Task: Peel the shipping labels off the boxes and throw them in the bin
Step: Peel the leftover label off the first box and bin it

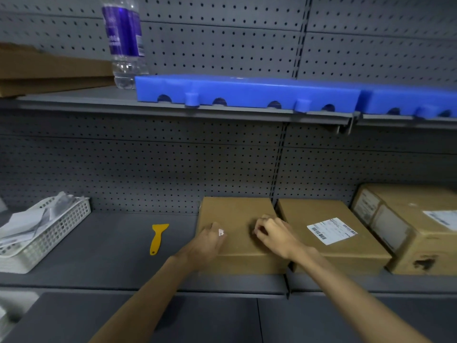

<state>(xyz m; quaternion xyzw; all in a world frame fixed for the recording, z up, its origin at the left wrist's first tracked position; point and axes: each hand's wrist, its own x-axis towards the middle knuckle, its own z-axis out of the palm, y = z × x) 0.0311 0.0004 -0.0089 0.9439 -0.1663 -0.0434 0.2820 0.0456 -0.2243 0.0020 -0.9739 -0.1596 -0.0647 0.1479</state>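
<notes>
On the grey metal shelf [118, 253], three brown cardboard boxes stood in a row at the right; the left plain box [237, 219] was under both hands. The middle box [346, 248] bore a white barcoded shipping label [331, 230], flat and intact, and the far-right box [408, 231] carried paler labels. The left hand [207, 240] pinched a small white label scrap [220, 232]; the right hand [272, 231] picked at the top with curled fingers, its hold unclear. Peeling low and slowly would likely avoid tearing. A white mesh basket [61, 226] of paper sat left, with a yellow plastic scraper [157, 237] between.
</notes>
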